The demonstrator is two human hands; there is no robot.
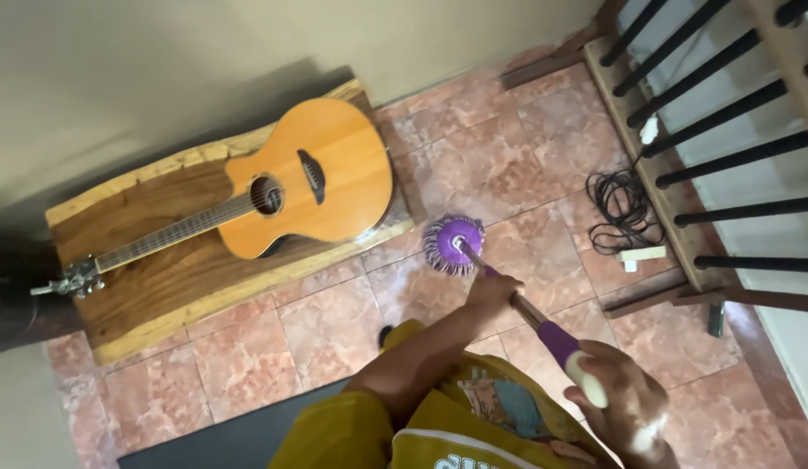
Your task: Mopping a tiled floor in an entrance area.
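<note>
I hold a mop with both hands. Its round purple head point(453, 244) rests on the pink marble floor tiles point(508, 165) just right of a wooden bench. My left hand point(493, 293) grips the metal handle point(527, 310) partway down. My right hand point(621, 406) closes around the white end of the purple grip point(560, 343) near my body. My yellow sleeve and shirt fill the bottom of the view.
An acoustic guitar point(313, 174) lies on a low wooden bench point(152, 252) against the wall. A coiled black cable point(623, 211) and a white plug lie by a wooden frame with black bars point(699, 130) at right. A dark mat point(239, 430) lies at bottom left.
</note>
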